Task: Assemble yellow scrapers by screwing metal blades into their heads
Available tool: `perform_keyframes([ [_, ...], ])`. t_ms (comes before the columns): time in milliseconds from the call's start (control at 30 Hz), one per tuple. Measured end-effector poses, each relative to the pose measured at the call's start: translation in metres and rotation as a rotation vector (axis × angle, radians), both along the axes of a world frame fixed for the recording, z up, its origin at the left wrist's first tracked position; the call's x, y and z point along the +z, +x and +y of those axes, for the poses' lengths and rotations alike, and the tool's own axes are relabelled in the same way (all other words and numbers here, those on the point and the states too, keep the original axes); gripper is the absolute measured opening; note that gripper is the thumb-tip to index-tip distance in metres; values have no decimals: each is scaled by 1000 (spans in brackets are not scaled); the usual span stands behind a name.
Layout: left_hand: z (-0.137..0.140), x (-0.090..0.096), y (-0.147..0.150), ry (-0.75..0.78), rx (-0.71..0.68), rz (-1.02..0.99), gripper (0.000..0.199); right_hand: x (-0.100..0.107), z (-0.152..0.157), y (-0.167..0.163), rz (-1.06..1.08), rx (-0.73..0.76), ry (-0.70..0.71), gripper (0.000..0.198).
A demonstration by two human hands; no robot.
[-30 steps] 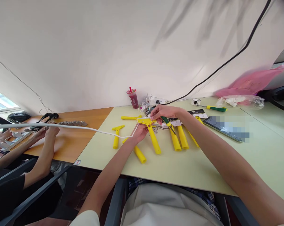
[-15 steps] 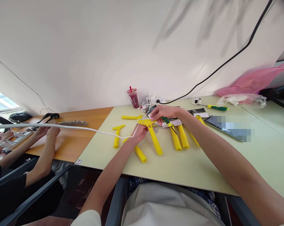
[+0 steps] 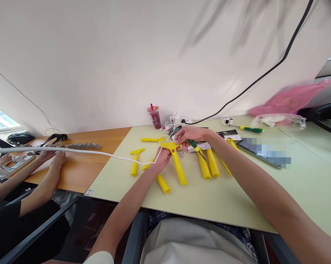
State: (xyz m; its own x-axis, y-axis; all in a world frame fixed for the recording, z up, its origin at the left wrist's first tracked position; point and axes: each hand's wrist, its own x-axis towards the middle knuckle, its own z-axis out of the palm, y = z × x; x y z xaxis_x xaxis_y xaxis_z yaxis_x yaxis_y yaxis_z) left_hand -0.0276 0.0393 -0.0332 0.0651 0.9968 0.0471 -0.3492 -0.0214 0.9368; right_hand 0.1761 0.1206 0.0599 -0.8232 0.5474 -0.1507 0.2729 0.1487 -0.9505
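Observation:
My left hand is closed behind the head of a yellow plastic scraper, whose handle points down toward me. At the top of that head, my right hand pinches with its thumb and fingertips; anything tiny between them is too small to make out. Tucked in the same right hand is a green and yellow screwdriver, its shaft pointing down and away from the scraper. Small metal pieces lie just beneath. More yellow scrapers rest around both hands, and one scraper handle shows below my left wrist.
Behind my hands stand a red drink cup and a white power strip. A white cable crosses over my left wrist. On the right lie a phone, another screwdriver and plastic bags. Another person's hands work at left.
The view has shifted slightly. My left hand still holds the scraper, and my right fingers stay at its head with the screwdriver tucked in the palm.

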Motion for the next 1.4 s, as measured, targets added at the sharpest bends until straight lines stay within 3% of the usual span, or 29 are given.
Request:
perform_keyframes([
  [300,-1,4,-3,-4,-1,-32,31,0,1,0,2,6,44,46],
  [433,-1,7,0,-27,10,-74,40,6,-2,3,-7,-21,61,44],
  [567,1,8,3,-72,152,-131,32,11,-1,11,-16,-61,64,42],
  [667,-3,12,4,4,283,-130,42,11,5,18,-17,-142,45,41],
  [767,-15,20,4,222,340,35,52,11,11,26,-9,-224,27,39],
  [933,-30,35,14,574,321,530,65,16,15,34,17,-387,8,38],
  [1167,-4,40,37,530,263,630,61,29,11,33,153,-593,17,35],
  [1400,10,45,47,638,259,844,58,39,9,36,202,-603,61,24],
])
